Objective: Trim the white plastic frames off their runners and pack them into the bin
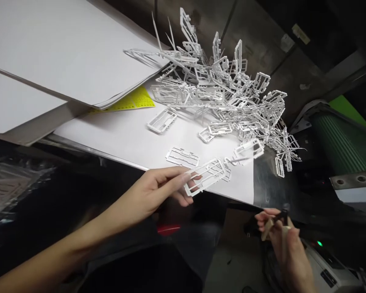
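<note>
Frame [208, 186] pinched in left hand [163, 188], beige-handled tool [267, 230] gripped in right hand [293, 250]

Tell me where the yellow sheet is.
In the head view, the yellow sheet is left of centre, poking out from under the white sheets, beside the heap of white frames.

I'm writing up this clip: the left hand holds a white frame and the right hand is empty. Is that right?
Not quite: the right hand isn't empty. The head view shows it gripping a pale-handled tool; the left hand does hold a white frame.
</note>
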The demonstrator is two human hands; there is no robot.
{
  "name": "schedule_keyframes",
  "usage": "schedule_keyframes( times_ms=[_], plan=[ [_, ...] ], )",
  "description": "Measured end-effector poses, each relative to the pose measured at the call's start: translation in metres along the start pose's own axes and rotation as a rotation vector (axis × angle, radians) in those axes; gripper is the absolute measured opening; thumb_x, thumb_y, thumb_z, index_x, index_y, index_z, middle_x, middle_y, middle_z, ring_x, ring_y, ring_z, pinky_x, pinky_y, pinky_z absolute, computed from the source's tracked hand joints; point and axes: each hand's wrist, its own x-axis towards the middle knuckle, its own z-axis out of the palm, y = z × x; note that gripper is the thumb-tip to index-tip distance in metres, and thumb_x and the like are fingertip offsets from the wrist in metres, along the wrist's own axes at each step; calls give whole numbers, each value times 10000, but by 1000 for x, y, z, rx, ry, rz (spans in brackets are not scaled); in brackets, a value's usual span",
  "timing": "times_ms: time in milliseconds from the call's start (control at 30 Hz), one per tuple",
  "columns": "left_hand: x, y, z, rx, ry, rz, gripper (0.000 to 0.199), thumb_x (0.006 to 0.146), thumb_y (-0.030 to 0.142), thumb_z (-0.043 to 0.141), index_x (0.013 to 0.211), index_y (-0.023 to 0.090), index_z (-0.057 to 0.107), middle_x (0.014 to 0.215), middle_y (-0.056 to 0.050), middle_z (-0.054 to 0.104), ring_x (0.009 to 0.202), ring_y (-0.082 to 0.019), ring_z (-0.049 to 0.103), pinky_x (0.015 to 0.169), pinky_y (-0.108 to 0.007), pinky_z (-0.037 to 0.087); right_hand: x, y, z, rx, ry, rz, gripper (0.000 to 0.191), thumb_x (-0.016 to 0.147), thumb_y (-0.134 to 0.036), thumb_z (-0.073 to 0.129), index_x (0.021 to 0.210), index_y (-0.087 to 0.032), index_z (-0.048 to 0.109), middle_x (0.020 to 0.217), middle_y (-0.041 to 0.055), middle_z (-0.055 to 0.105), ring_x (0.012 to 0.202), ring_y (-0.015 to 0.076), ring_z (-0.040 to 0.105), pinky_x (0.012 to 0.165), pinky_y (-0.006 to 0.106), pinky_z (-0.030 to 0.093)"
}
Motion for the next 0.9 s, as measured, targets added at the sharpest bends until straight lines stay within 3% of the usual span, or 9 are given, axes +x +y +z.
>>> schedule_keyframes(
  times_ms=[100, 233, 300, 367, 500, 567, 700, 800, 900],
  plan=[
    [0, 1, 7, 57, 3, 67, 367, 1009, 530, 619, 990, 214, 805, 776, -13, 793, 672, -129, 776, 689, -125, 608, -1, -8, 10, -184, -169, 30, 600, 1130, -739, 382, 1339, -255, 669, 1054, 77, 676, 951, 245, 624, 877, 292, 529],
    [3, -1, 16, 266, 168, 359, 232, 1024, 385, 642, 1146, 288, 814, 1137, -3, 794, 924, -146, 793, 853, -184, 641, -3, -16, 8, -322, -360, 53, 457, 1164, -629, 422, 1372, -288, 643, 1021, 39, 658, 883, 219, 608, 835, 268, 507],
    [5, -5, 18, 457, 285, 584, 250, 1015, 254, 667, 1232, 301, 782, 1200, 4, 772, 1067, -139, 756, 970, -193, 607, -5, -20, 6, -369, -376, 97, 382, 1167, -581, 468, 1360, -303, 647, 1081, 33, 659, 963, 223, 617, 904, 267, 496],
    [6, -12, 20, 626, 366, 787, 399, 978, 90, 679, 1326, 279, 729, 1244, -15, 751, 1131, -134, 727, 1035, -211, 578, -7, -25, 7, -391, -377, 111, 350, 1170, -564, 480, 1339, -318, 662, 1133, 28, 657, 1042, 226, 614, 968, 265, 476],
    [1, -29, 21, 848, 357, 1065, 579, 876, -98, 682, 1385, 178, 683, 1350, -117, 688, 1232, -236, 691, 1081, -344, 588, -4, -35, 20, -367, -337, 112, 378, 1169, -603, 450, 1324, -335, 667, 1083, 8, 649, 1013, 210, 612, 953, 249, 469],
    [-4, -37, 20, 944, 330, 1111, 622, 885, -94, 664, 1444, 177, 641, 1371, -131, 674, 1296, -281, 657, 1109, -387, 582, -1, -39, 27, -353, -308, 131, 394, 1165, -622, 445, 1311, -329, 664, 1047, 0, 639, 994, 205, 608, 947, 247, 464],
    [-16, -43, 18, 1015, 316, 1110, 655, 960, -44, 589, 1551, 231, 532, 1315, -105, 686, 1364, -290, 616, 1126, -355, 577, 3, -42, 38, -306, -322, 108, 396, 1166, -620, 454, 1258, -300, 670, 1053, -2, 644, 1013, 201, 613, 944, 243, 458],
    [-22, -42, 19, 1011, 261, 1145, 644, 944, -53, 589, 1546, 168, 534, 1314, -130, 666, 1378, -350, 599, 1093, -378, 609, 3, -40, 43, -275, -330, 55, 349, 1177, -579, 474, 1240, -300, 673, 1094, -4, 661, 1044, 200, 621, 936, 240, 462],
    [-25, -42, 20, 1050, 279, 1176, 663, 901, -91, 616, 1520, 138, 557, 1307, -126, 670, 1379, -351, 599, 1089, -372, 620, 1, -37, 47, -262, -308, -2, 332, 1173, -560, 499, 1259, -297, 683, 1112, 8, 666, 1074, 221, 622, 953, 258, 476]
  ],
)
